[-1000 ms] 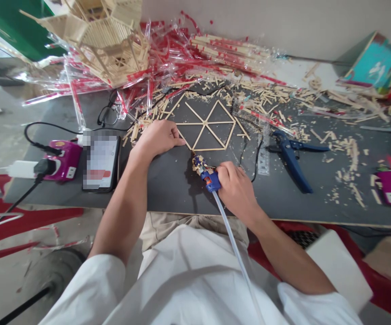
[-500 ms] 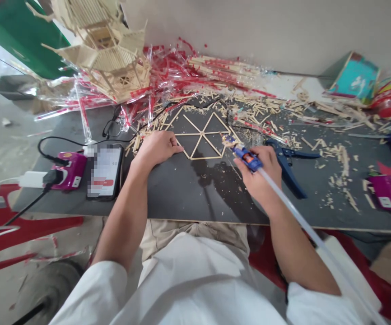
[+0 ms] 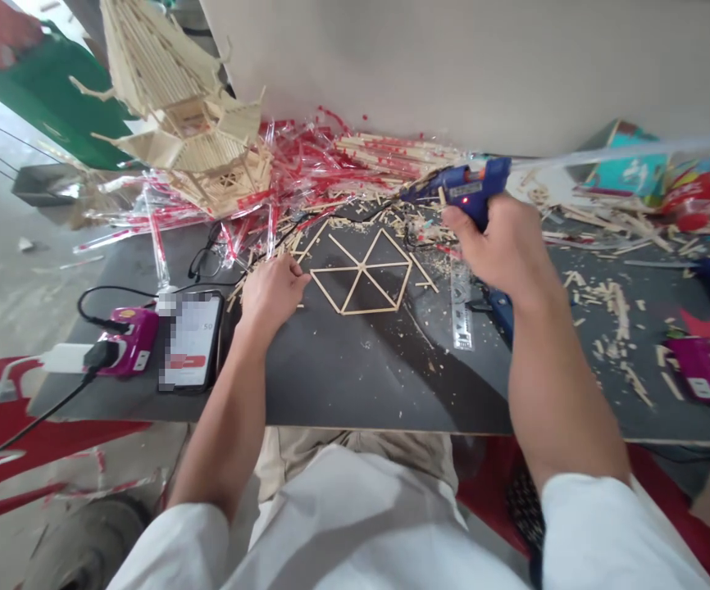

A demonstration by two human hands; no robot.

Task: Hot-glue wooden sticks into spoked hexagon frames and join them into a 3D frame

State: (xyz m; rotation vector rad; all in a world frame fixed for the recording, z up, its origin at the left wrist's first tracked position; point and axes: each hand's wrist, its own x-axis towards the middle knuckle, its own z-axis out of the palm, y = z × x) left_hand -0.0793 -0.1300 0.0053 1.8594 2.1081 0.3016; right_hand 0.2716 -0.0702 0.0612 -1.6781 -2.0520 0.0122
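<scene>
A flat wheel-like frame of thin wooden sticks [image 3: 370,310] lies on the dark tabletop, its spokes meeting in the middle. At its left corner rests my left hand [image 3: 274,293], fingers curled and thumb pinched against them; whether something small is between the fingertips is hidden. My right hand [image 3: 506,242] is wrapped round a blue hot glue gun [image 3: 462,187], raised to the right of the frame and beyond it. The gun's nozzle points left, and a long clear glue stick [image 3: 601,153] runs out of its back. Loose sticks [image 3: 424,272] lie right of the frame.
A stick-built pagoda model [image 3: 207,156] stands back left beside red-and-clear wrappers [image 3: 306,152]. Nearer are a phone [image 3: 192,340] and a purple power adapter [image 3: 130,340]. A clear ruler [image 3: 461,307] and blue cutter [image 3: 501,315] lie right, with scattered stick scraps [image 3: 616,307].
My right hand has lifted the glue gun up and away from the frame's right side, uncovering the ruler. My left hand has shifted slightly left at the frame's left corner. The view has tilted.
</scene>
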